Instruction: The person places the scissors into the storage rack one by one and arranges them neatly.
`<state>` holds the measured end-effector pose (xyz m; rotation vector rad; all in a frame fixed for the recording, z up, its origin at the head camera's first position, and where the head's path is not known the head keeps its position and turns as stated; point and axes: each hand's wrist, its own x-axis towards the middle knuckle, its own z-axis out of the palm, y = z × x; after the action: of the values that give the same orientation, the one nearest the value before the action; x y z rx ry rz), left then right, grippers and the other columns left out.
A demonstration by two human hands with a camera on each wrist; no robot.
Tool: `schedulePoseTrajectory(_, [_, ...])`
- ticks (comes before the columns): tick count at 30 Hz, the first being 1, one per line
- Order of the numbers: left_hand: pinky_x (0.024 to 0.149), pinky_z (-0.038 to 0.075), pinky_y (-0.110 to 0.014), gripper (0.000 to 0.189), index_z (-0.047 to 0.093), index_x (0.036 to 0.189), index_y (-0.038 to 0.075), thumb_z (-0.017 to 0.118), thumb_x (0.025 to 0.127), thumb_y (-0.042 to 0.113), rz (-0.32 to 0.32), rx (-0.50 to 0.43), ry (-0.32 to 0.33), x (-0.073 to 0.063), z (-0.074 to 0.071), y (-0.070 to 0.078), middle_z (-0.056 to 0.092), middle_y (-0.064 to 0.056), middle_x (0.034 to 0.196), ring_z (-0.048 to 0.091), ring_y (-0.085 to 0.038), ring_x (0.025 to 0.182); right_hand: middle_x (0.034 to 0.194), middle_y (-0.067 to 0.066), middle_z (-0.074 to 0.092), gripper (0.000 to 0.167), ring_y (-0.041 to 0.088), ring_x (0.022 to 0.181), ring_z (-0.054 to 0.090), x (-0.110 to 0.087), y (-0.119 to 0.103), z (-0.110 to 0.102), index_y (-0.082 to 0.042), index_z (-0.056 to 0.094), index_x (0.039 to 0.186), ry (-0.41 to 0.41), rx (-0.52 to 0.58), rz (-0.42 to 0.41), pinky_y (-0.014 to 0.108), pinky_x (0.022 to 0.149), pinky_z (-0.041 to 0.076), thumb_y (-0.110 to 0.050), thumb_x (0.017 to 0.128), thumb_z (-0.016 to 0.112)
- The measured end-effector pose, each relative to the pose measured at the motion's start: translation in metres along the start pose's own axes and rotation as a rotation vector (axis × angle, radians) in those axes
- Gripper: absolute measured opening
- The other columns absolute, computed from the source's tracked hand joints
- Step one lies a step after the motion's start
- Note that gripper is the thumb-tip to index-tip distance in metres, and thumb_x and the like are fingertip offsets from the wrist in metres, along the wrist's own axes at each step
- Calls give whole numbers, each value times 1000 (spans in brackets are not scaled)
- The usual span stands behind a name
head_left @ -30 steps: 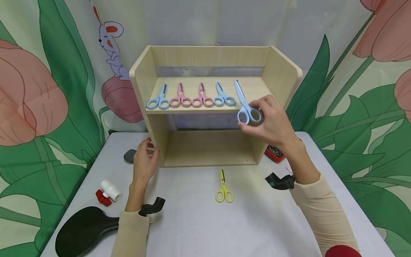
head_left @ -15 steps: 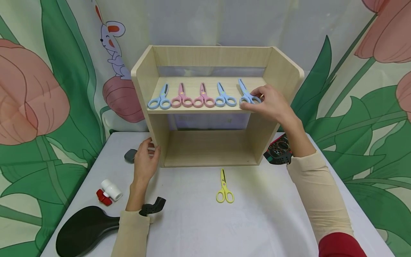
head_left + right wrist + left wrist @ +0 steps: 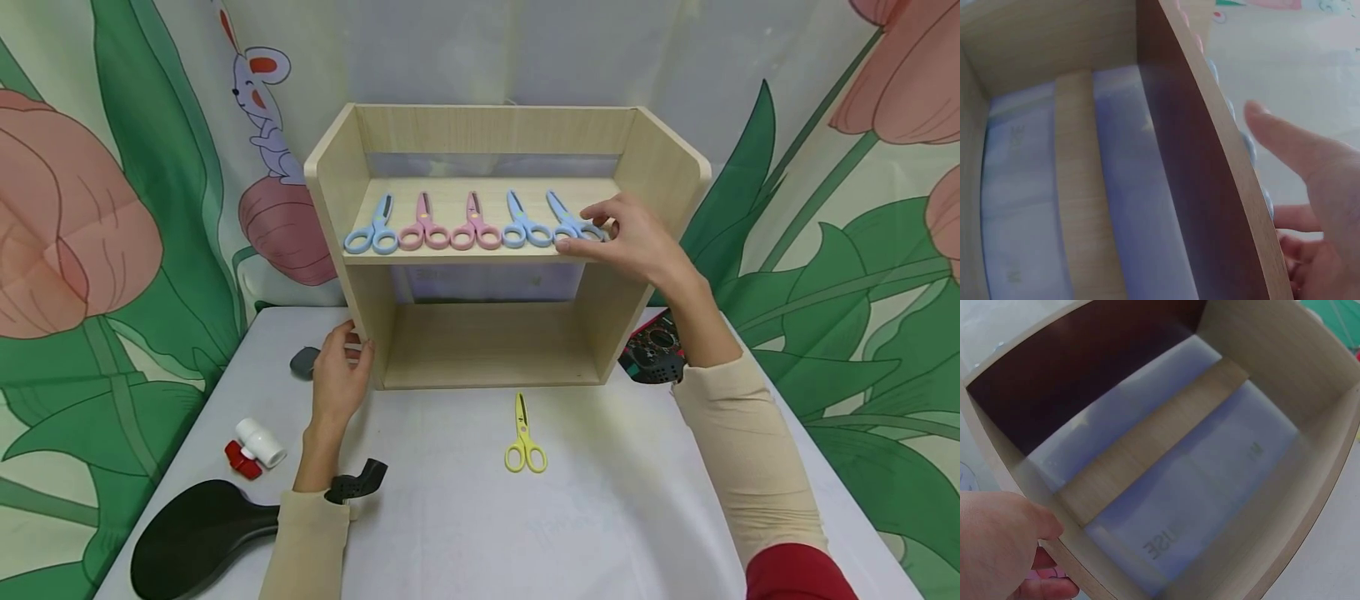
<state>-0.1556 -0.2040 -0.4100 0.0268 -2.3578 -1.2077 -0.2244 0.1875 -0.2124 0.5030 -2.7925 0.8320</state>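
Observation:
My right hand [image 3: 633, 237] is at the right end of the shelf's upper board, thumb and fingers on either side of the handles of a pair of blue scissors [image 3: 561, 208]. These scissors lie with tips pointing back and left. Left of them, two more blue scissors [image 3: 517, 210] [image 3: 380, 218] and two pink scissors [image 3: 423, 218] [image 3: 472, 218] form a row, handles to the front. My left hand [image 3: 341, 375] rests against the outer left side of the wooden shelf [image 3: 487, 346], its thumb at the front edge in the left wrist view.
Yellow scissors [image 3: 522, 433] lie on the white table in front of the shelf. At left are a black paddle-shaped object [image 3: 198, 542], a white pipe fitting with a red handle [image 3: 258, 444] and a dark grey object [image 3: 303, 363]. A red-and-black device [image 3: 648, 346] is partly hidden by the right arm.
My right hand brought the blue scissors up and back from in front of the upper board onto it, then shifted them slightly left, turning the tips left. The left hand has stayed put.

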Motion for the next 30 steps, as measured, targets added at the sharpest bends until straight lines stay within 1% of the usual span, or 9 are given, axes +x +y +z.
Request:
schedulePoseTrajectory(4, [83,60,-49,45,50,139,0,59,99,18,4,-4,-4,0,1,-1,61,-21,117,68,-34,96,127,17,52,72,30,100,45,-18,1,10,-5,58,137,160,35,-42,39,79,38,-48,83,77])
schedulePoseTrajectory(7, [82,60,-48,44,51,139,0,60,99,17,14,-11,-2,0,2,-1,61,-21,117,68,-34,96,122,19,52,67,30,101,46,-35,4,24,-3,57,135,305,38,-131,38,80,37,-37,82,80])
schedulePoseTrajectory(9, [82,60,-48,45,51,139,0,60,99,17,18,-12,1,1,1,1,62,-21,116,68,-34,96,119,20,54,65,30,102,47,-47,6,35,-2,57,133,380,32,-198,38,82,38,-32,81,81])
schedulePoseTrajectory(11, [82,60,-48,45,51,139,0,60,99,18,14,-12,1,1,1,1,61,-21,116,68,-34,96,119,21,54,64,32,105,49,-58,9,47,0,57,131,419,23,-252,39,84,39,-29,80,82])
schedulePoseTrajectory(13, [83,60,-49,45,51,139,0,60,99,18,9,-8,0,1,1,0,62,-21,117,68,-34,96,116,21,55,63,32,102,50,-68,12,60,2,58,128,426,15,-290,38,83,40,-28,78,84])
schedulePoseTrajectory(16, [83,60,-49,45,51,139,0,60,99,18,1,-2,-2,1,1,-1,62,-21,117,68,-35,96,114,20,56,64,30,97,50,-82,18,82,4,59,125,388,4,-308,37,80,42,-29,77,85])
schedulePoseTrajectory(19, [82,60,-50,45,51,139,-1,60,99,18,-3,-1,-4,0,0,-1,62,-22,117,69,-35,95,113,17,57,64,27,96,52,-95,25,107,2,59,125,308,-6,-281,37,78,46,-32,78,85])
schedulePoseTrajectory(25, [83,60,-50,46,50,139,-2,60,99,17,-10,0,-8,0,0,0,61,-22,117,68,-36,96,121,13,58,70,26,104,58,-122,34,153,-1,57,130,78,-41,-120,43,85,55,-43,80,82])
schedulePoseTrajectory(30, [83,60,-50,46,50,139,-2,59,99,17,-15,0,-11,0,1,-1,61,-23,117,68,-36,96,117,12,59,77,26,105,61,-138,39,182,0,60,127,-83,-105,-23,44,89,58,-53,76,82])
